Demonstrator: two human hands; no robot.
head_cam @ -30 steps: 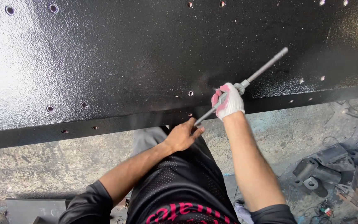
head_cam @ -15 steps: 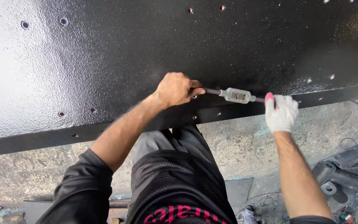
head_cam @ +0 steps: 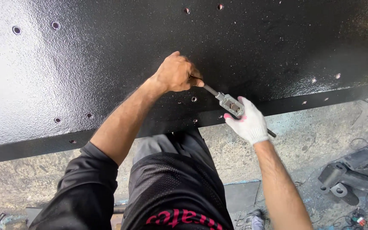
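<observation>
Tap wrench (head_cam: 230, 104): we keep it level over a hole near the black steel plate's (head_cam: 107, 64) lower edge, for leverage.
Left hand (head_cam: 176, 73): bare, fingers closed around one handle end.
Right hand (head_cam: 248, 123): gloved, fingers wrapped on the other handle.

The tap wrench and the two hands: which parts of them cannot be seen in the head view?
- Head view: one handle end of the tap wrench is hidden inside the bare left hand.
- The far handle passes under the gloved right hand; only its tip shows.
- The tool bit under the wrench body and the hole it works in the black steel plate are covered by the body.
- Dark metal parts on the floor are cut by the right edge.
</observation>
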